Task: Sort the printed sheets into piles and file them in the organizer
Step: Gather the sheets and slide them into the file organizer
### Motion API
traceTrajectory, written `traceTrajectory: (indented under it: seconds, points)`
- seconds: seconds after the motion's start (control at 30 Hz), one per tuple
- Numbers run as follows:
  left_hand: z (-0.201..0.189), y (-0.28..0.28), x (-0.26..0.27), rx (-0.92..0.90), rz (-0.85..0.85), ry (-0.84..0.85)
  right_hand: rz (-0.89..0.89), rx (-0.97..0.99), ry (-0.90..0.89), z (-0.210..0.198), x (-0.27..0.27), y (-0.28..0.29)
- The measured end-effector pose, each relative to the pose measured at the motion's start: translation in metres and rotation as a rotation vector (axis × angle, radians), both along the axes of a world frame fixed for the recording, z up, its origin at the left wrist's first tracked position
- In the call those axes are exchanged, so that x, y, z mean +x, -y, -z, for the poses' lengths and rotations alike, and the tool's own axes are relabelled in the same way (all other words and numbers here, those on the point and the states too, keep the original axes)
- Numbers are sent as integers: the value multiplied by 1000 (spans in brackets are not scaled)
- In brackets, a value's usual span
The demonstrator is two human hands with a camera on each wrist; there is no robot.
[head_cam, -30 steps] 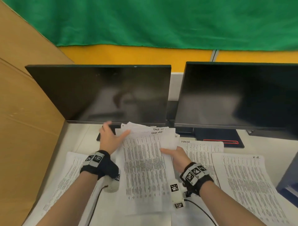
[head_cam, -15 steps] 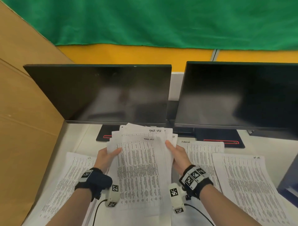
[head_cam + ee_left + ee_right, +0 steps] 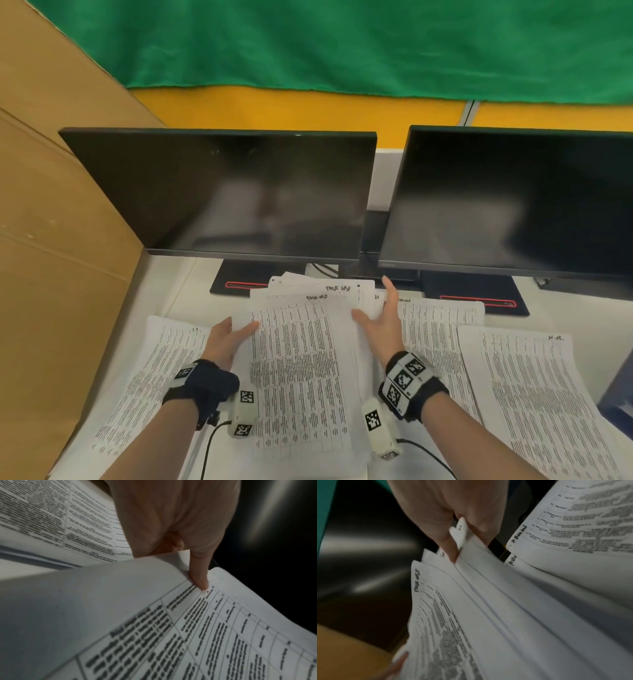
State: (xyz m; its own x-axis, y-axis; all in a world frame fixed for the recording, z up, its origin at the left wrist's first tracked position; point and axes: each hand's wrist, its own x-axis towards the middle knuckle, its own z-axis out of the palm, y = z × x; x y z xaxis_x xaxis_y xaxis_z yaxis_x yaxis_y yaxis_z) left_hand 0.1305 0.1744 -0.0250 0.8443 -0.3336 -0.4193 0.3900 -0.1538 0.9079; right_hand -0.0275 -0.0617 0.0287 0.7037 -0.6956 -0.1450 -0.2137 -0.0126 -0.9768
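A stack of printed sheets (image 3: pixel 301 359) with tables of text is held in front of me, between both hands, over the white desk (image 3: pixel 178 291). My left hand (image 3: pixel 236 335) grips its left edge, the thumb (image 3: pixel 199 577) pressed on the top page, the fingers hidden underneath. My right hand (image 3: pixel 378 317) holds the right edge near the top corner, with the thumb on the paper and a finger pointing up toward the monitors. In the right wrist view the fanned sheets (image 3: pixel 488 615) pass between thumb and fingers. No organizer is clearly visible.
Three flat piles of sheets lie on the desk: one at the left (image 3: pixel 154 377), one right of centre (image 3: pixel 442 329), one at the far right (image 3: pixel 531 394). Two dark monitors (image 3: pixel 239 192) (image 3: pixel 513 202) stand close behind. A cardboard wall (image 3: pixel 51 240) closes the left; a dark blue object (image 3: pixel 620 390) sits at the right edge.
My left hand came down from the stack's top edge and took hold of its left side. The right hand slid up the right edge. The stack was gathered and squared between them.
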Motion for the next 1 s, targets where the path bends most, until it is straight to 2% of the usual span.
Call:
traceTrajectory:
  seconds: [0.13,0.27,0.43,0.57,0.67,1.0]
  points:
    - [17,-4,-5,46,29,-29,-145,-247,-72,15,-5,-4]
    - [27,-7,-10,147,49,10,-121,-46,-166,31,-10,-5]
    - [29,-16,-15,137,115,-44,-89,-4,-244,37,-10,0]
    - [21,-18,-26,75,135,-75,-43,78,-199,37,-12,2]
    - [20,-17,-27,47,115,-95,-76,129,-201,35,-14,3]
    - [22,-7,-22,78,208,-114,-25,391,-64,29,-22,5]
